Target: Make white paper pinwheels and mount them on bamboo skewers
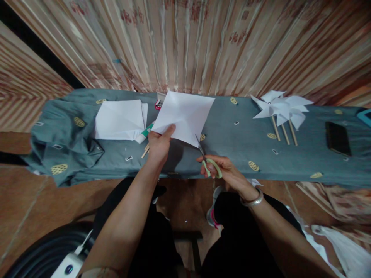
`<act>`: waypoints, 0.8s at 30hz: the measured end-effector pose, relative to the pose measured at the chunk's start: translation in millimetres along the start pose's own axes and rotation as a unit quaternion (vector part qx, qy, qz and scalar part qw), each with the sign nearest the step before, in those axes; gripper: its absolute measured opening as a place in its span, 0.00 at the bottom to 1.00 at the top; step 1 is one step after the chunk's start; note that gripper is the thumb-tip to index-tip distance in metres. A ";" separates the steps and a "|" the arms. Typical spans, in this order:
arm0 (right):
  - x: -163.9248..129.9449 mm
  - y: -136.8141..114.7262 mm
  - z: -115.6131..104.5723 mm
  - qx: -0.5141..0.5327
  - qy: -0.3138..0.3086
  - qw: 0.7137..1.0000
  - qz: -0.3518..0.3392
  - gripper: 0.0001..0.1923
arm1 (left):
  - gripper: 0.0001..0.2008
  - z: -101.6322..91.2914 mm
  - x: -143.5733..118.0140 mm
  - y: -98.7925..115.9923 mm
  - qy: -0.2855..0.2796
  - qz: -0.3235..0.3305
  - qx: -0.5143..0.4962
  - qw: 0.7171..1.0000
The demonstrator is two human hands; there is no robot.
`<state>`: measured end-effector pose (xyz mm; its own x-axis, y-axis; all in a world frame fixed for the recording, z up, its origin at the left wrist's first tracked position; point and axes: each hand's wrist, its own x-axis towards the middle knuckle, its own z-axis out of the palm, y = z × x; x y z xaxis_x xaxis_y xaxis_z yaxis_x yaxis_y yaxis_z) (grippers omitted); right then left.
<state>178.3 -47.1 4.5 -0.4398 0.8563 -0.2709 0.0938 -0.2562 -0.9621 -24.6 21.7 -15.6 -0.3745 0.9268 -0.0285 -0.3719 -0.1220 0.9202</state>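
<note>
The left hand is closed, thumb uppermost, on the seven o'clock edge of a square white paper sheet above the grey-green cloth-covered counter. The right hand curls around pale-green-handled metal scissors, blades at the sheet's five o'clock corner. From the sheet, stacked white paper lies at nine o'clock, white paper pinwheels at three.

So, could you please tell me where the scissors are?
The scissors are in the right hand, right of centre in the head view, at a lower corner of the white sheet.
</note>
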 end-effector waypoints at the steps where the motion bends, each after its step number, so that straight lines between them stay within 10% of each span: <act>1: -0.3 -0.3 0.3 0.000 0.001 1.000 0.000 0.28 | 0.16 0.0 -0.1 0.0 0.000 0.000 -0.002 1.000; 24: 2.7 1.0 2.7 -0.009 -0.003 1.000 0.001 0.26 | 0.17 0.3 -3.6 -1.6 -0.008 -0.004 -0.008 1.000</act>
<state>174.8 -46.3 2.9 -0.4453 0.8529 -0.2725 0.1113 -0.2492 -0.9620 -22.4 18.7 -16.9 -0.3588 0.9329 -0.0297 -0.3886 -0.1204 0.9135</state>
